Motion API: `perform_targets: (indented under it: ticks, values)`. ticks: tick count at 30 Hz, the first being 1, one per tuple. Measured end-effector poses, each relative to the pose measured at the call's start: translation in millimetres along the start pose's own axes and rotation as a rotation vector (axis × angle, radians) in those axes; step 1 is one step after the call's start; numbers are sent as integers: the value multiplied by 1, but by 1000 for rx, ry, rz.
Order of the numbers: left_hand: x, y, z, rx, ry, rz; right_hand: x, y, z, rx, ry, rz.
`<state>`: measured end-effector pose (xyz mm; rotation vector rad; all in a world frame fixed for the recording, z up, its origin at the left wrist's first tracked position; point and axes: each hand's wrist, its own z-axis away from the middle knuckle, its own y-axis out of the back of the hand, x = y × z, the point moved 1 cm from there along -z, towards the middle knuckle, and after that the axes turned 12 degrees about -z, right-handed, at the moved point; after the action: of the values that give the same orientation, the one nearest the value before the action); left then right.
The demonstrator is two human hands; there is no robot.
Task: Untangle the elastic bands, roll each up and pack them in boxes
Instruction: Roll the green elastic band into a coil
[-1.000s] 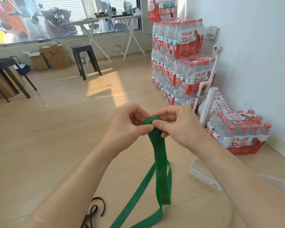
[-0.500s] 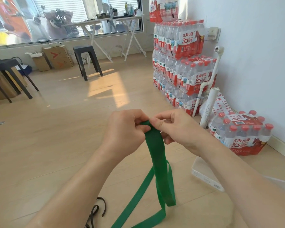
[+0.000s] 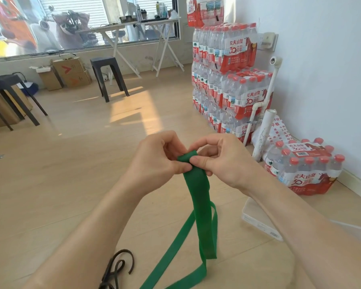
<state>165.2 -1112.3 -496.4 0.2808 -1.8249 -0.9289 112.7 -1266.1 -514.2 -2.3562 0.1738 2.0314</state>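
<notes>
A wide green elastic band (image 3: 198, 197) hangs from both my hands at mid-frame, its lower loops trailing to the floor. My left hand (image 3: 156, 161) and my right hand (image 3: 221, 161) pinch its folded top end between thumbs and curled fingers, thumbs side by side. A thin black band (image 3: 117, 270) lies looped on the wooden floor near my left forearm. A clear plastic box (image 3: 261, 222) sits on the floor under my right forearm, partly hidden by it.
Stacked packs of water bottles (image 3: 227, 80) stand against the white wall on the right, one pack (image 3: 304, 167) on the floor near the box. White pipes (image 3: 263, 130) lean there. Black stools (image 3: 108, 76), cardboard boxes (image 3: 69, 71) and folding tables stand far back.
Both hands have kept their pinch on the band's top end, with the fingers shifting slightly. The hanging loops swayed a little.
</notes>
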Motion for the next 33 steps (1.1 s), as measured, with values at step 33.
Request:
perform_targets:
  ticks: [33]
  values:
    - [-4, -20, 1, 329, -144, -123, 8, 0, -6, 35, -205, -273]
